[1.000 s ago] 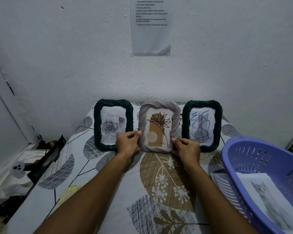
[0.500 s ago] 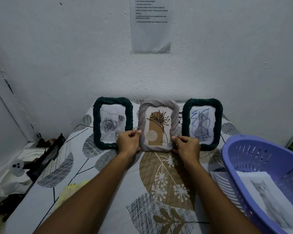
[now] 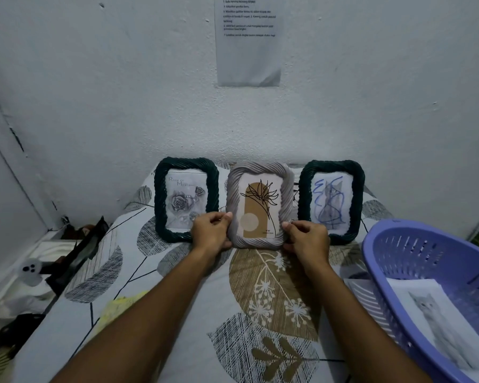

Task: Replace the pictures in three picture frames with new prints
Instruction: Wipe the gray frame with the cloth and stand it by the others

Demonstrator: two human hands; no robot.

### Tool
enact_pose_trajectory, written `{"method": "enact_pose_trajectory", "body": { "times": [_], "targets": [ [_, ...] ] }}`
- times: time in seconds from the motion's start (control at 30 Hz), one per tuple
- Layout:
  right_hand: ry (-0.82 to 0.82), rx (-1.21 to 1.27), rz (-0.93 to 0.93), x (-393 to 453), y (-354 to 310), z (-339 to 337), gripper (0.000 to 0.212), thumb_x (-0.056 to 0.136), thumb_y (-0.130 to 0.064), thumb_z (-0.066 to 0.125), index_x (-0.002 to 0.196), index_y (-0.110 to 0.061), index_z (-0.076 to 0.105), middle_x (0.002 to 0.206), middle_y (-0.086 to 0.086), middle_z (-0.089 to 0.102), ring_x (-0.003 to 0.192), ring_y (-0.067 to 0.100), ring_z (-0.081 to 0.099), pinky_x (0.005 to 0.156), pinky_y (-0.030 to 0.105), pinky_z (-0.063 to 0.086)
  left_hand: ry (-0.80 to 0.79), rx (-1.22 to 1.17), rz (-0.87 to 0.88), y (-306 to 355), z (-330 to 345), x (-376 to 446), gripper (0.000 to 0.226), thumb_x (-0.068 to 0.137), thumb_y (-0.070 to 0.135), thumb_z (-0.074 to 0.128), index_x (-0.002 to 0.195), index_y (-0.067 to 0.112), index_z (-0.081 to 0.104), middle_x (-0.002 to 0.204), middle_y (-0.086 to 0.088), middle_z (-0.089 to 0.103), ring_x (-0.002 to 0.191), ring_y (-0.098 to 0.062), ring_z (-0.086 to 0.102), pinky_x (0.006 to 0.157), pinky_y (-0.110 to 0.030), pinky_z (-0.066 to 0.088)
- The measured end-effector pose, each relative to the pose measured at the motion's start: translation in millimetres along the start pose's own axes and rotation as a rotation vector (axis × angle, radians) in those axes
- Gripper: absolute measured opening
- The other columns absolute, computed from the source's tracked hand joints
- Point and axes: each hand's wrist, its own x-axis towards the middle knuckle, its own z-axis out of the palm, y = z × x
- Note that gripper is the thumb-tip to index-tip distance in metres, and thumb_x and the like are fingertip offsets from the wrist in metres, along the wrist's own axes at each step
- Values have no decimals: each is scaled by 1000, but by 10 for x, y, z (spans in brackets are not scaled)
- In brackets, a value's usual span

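Note:
Three rope-edged picture frames stand in a row against the wall. The middle grey frame [image 3: 260, 172] shows a brown arch and a line-drawn plant. My left hand [image 3: 212, 233] grips its lower left edge and my right hand [image 3: 307, 239] grips its lower right edge. The dark green frame on the left [image 3: 161, 200] holds a grey rose print. The dark green frame on the right [image 3: 357, 200] holds a cat picture with blue scribbles. A cat print [image 3: 437, 319] lies in the purple basket [image 3: 398, 239] at the right.
The frames stand on a surface covered with a leaf-patterned cloth [image 3: 274, 294]. A paper sheet with text [image 3: 249, 42] hangs on the white wall. A yellow cloth [image 3: 119, 308] lies at the left front. Dark clutter [image 3: 75, 258] fills the gap at the left edge.
Both hands keep their grip on the grey frame. The frame now stands a little more upright and higher in view than a second ago.

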Motion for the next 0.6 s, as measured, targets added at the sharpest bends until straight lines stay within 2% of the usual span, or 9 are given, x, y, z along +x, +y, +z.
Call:
{"method": "enact_pose_trajectory", "body": {
  "times": [0.03,0.13,0.2,0.27,0.3,0.37,0.4,0.53,0.6],
  "targets": [
    [16,-12,-5,23,-25,8,9,86,-17,71,90,-10,73,76,0,69,75,21,70,68,39,60,11,6,12,29,11,11,15,92,20,60,98,8,66,95,-11,69,78,-30,71,62,-49,60],
    [35,-15,-18,103,-84,54,6,87,-17,69,81,-17,72,72,-3,68,75,22,70,73,44,60,59,36,59,111,77,38,17,92,19,60,99,6,67,87,-7,68,74,-28,70,63,-45,60],
    [50,-28,-10,125,-67,101,8,88,-15,68,82,-14,73,69,-5,66,73,20,69,73,46,59,95,60,77,117,123,56,19,92,18,60,103,4,68,86,-4,68,78,-25,68,71,-42,60],
    [66,-57,-6,119,-26,134,9,89,-16,66,87,-10,73,69,-6,66,71,16,67,70,40,59,110,89,81,71,159,71,24,92,17,61,110,3,67,91,-2,67,87,-23,66,82,-40,57],
    [72,-75,-3,118,3,147,12,90,-17,65,91,-9,73,71,-5,66,71,13,65,66,34,58,118,92,71,63,166,60,26,91,17,61,112,3,66,94,-3,67,89,-24,65,85,-40,56],
    [84,-108,-1,111,24,149,18,90,-20,65,99,-7,73,77,-3,67,73,11,63,60,21,49,138,88,54,15,171,64,26,90,20,63,112,6,68,95,-7,71,86,-29,67,82,-45,57],
    [84,-118,-1,116,32,150,18,90,-21,65,99,-7,74,78,-1,68,75,13,64,60,21,48,146,91,55,-2,165,65,24,90,21,64,109,7,69,91,-8,72,83,-32,68,78,-46,58],
    [68,-132,11,119,48,152,17,89,-22,66,94,-9,74,79,1,71,77,18,67,73,37,58,148,114,63,-15,141,48,22,89,24,65,104,8,71,83,-7,73,73,-30,70,70,-45,59],
    [67,-150,6,109,53,141,17,89,-23,66,94,-9,74,78,1,70,75,17,67,74,40,59,135,119,63,17,123,16,21,91,22,63,103,6,71,80,-8,71,67,-30,69,63,-41,60]
  ]
}}
